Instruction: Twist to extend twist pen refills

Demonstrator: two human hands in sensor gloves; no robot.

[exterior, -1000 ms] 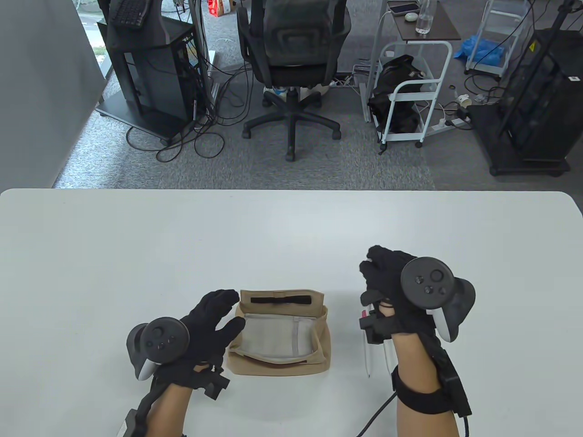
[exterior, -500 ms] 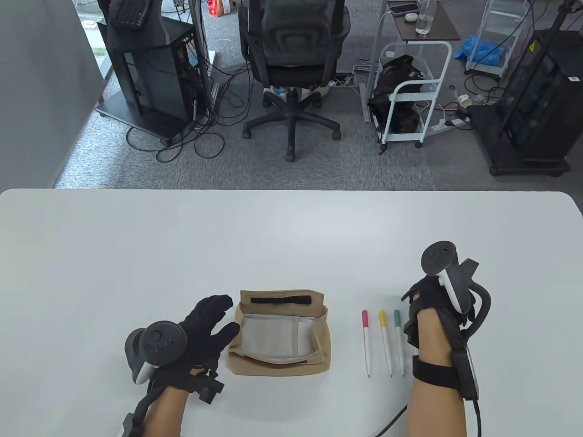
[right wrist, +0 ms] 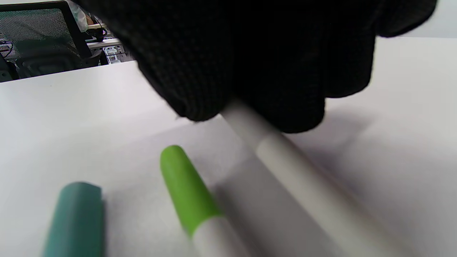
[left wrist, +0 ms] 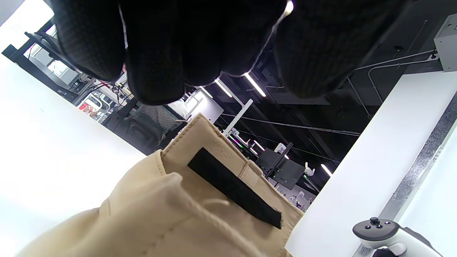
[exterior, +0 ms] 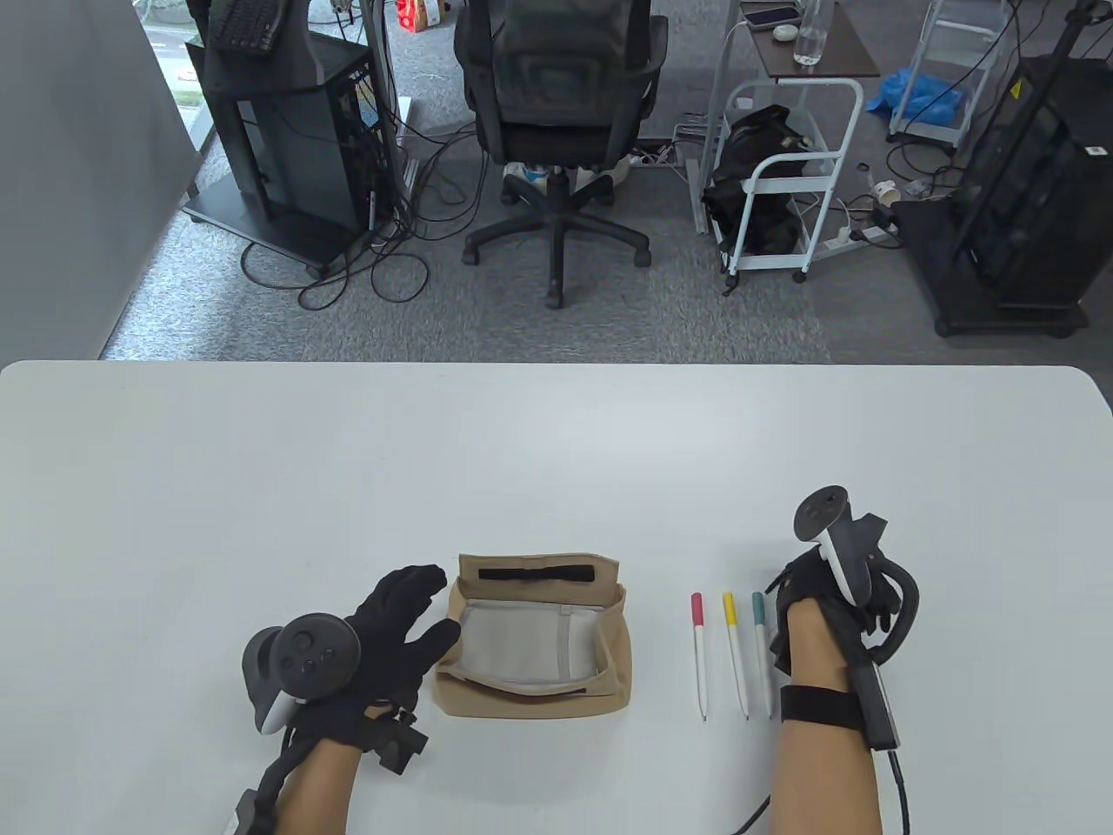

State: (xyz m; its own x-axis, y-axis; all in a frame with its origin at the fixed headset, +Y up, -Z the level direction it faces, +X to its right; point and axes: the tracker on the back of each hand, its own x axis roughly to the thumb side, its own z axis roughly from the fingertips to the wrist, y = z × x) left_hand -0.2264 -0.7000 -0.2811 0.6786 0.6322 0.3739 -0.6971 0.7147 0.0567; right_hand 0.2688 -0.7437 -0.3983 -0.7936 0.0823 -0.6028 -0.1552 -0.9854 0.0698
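Note:
Three white twist pens lie side by side on the table, with a pink cap (exterior: 696,609), a yellow cap (exterior: 729,609) and a teal cap (exterior: 758,607). My right hand (exterior: 796,593) sits just right of the teal pen, turned on its side. In the right wrist view its fingers (right wrist: 250,71) grip the upper end of another white pen (right wrist: 296,171), beside a green-capped pen (right wrist: 185,185) and the teal cap (right wrist: 76,217). My left hand (exterior: 417,613) lies open at the left edge of the tan pouch (exterior: 539,570), holding nothing.
The tan pouch (left wrist: 178,214) lies open with a grey lining and a black hook strip on its flap. The white table (exterior: 556,452) stretches far beyond the hands. An office chair and carts stand on the floor past the far edge.
My right hand left the spot over the pink pen, swung right, turned on its side and settled beside the teal pen. The three pens came into view. The left hand barely moved.

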